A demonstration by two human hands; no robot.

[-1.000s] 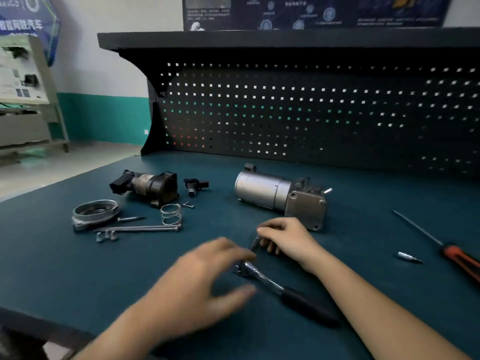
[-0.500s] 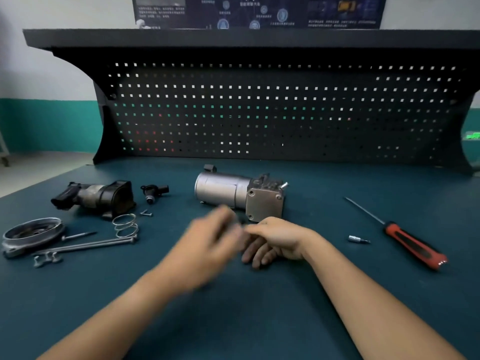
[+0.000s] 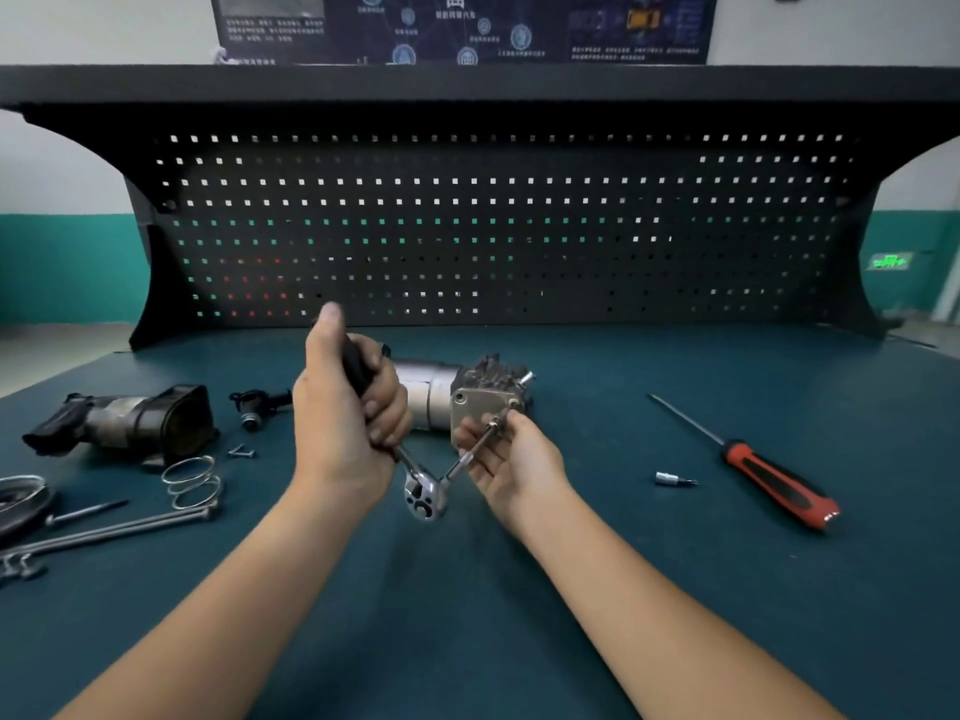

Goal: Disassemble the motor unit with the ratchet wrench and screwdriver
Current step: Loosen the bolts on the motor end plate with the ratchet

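The silver motor unit (image 3: 441, 389) lies on its side on the teal bench, its square end plate facing me. My left hand (image 3: 345, 407) grips the black handle of the ratchet wrench, whose chrome head (image 3: 426, 493) hangs just above the bench. A thin extension bar (image 3: 470, 454) runs from that head up to a bolt at the plate's near right corner. My right hand (image 3: 511, 454) pinches this bar close to the plate. The red-handled screwdriver (image 3: 779, 483) lies on the bench to the right, apart from both hands.
A small bit (image 3: 672, 479) lies left of the screwdriver. At the left are a dark removed housing (image 3: 130, 420), a small black part (image 3: 257, 405), a wire spring (image 3: 192, 480), long bolts (image 3: 104, 532) and a metal ring (image 3: 21, 504). A black pegboard (image 3: 493, 226) closes the back.
My left hand has taken the wrench handle and lifted it off the bench. My right hand moved the extension bar up to the motor's end plate. The view shifted right.
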